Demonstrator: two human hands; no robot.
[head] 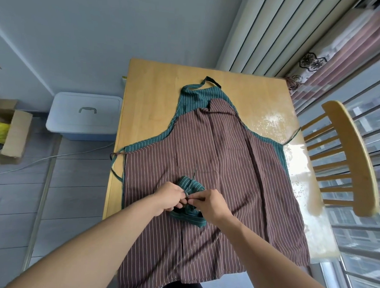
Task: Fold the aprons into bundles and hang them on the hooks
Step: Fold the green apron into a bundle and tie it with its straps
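A small bundle of green striped apron [191, 187] lies on top of a brown striped apron [216, 166] spread flat over the wooden table [154, 88]. Under the brown one a second green striped apron [197, 95] shows at the bib and side edges, its neck loop pointing away from me. My left hand [168, 197] and my right hand [212, 204] meet over the bundle, and each pinches a thin green strap of the bundle between fingers and thumb. The near part of the bundle is hidden behind my hands.
A wooden chair [349, 155] stands at the table's right side by a barred window. On the floor to the left sit a lidded plastic box [83, 115] and an open cardboard box [8, 133]. A cable runs along the floor.
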